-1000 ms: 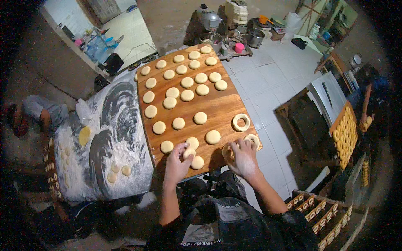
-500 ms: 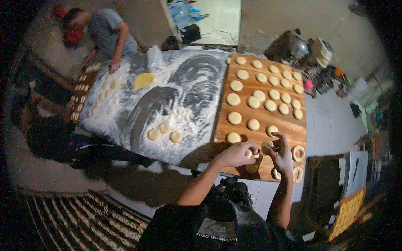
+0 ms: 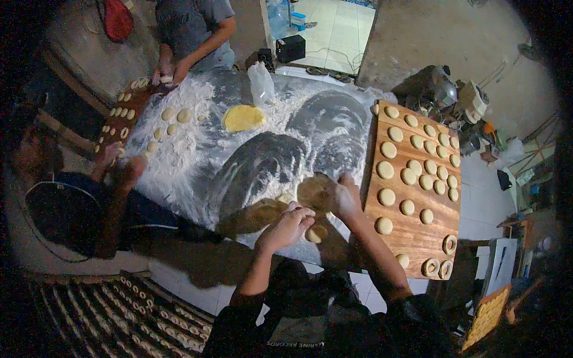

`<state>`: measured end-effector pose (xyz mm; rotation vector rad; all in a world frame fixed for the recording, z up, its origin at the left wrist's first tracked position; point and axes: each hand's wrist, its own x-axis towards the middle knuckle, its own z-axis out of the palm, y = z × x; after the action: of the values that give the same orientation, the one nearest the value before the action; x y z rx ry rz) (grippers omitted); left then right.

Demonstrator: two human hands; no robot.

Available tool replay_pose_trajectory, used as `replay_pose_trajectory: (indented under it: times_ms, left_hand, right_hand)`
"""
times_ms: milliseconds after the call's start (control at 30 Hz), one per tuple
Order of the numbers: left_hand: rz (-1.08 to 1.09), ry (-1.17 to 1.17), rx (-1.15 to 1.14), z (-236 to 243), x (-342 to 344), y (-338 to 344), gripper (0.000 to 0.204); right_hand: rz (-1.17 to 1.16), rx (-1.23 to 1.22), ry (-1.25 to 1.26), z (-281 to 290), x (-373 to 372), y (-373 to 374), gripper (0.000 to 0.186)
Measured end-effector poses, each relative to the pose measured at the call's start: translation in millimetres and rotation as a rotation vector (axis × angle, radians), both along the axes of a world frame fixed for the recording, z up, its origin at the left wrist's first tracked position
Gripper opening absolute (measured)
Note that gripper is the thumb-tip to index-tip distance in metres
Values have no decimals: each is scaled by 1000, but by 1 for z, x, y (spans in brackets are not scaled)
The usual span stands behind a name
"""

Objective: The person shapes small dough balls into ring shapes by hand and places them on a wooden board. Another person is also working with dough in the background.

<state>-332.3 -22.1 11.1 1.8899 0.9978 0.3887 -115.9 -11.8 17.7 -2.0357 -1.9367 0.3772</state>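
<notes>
My left hand (image 3: 289, 227) is over the near part of the floured table (image 3: 236, 176), fingers curled together; whatever they hold is hidden. My right hand (image 3: 347, 200) is beside it, near the board's left edge, fingers blurred and in shadow. Around my hands lie pale dough discs (image 3: 316, 234), one partly hidden. To the right, a wooden board (image 3: 418, 235) carries several discs (image 3: 407, 207) and, at its near corner, dough rings (image 3: 449, 244). A yellow dough sheet (image 3: 243, 118) lies farther back, beside a plastic bag (image 3: 261, 83).
A co-worker in grey (image 3: 197, 36) stands at the back left, another in dark clothing (image 3: 89, 209) at the left, both by a board of dough pieces (image 3: 122, 112). Racks of rings (image 3: 119, 304) fill the lower left; mixers (image 3: 439, 89) sit at the back right, a tray (image 3: 486, 316) lower right.
The view has swung left, showing both co-workers more. My hands have moved left from the wooden board onto the floured table, and fewer discs lie at the board's near end.
</notes>
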Motion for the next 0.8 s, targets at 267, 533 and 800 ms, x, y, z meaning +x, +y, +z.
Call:
replay_pose_trajectory:
  times_ms: [267, 533, 800]
  left_hand:
    - [-178, 132, 543, -27, 19, 111, 36]
    - [163, -428, 138, 15, 18, 69, 24]
    - [100, -357, 20, 67, 7, 49, 23]
  right_hand:
    - [357, -214, 152, 0, 1, 25, 41]
    - [-99, -155, 1352, 42, -10, -17, 41]
    - [-200, 175, 775, 53, -46, -8, 46]
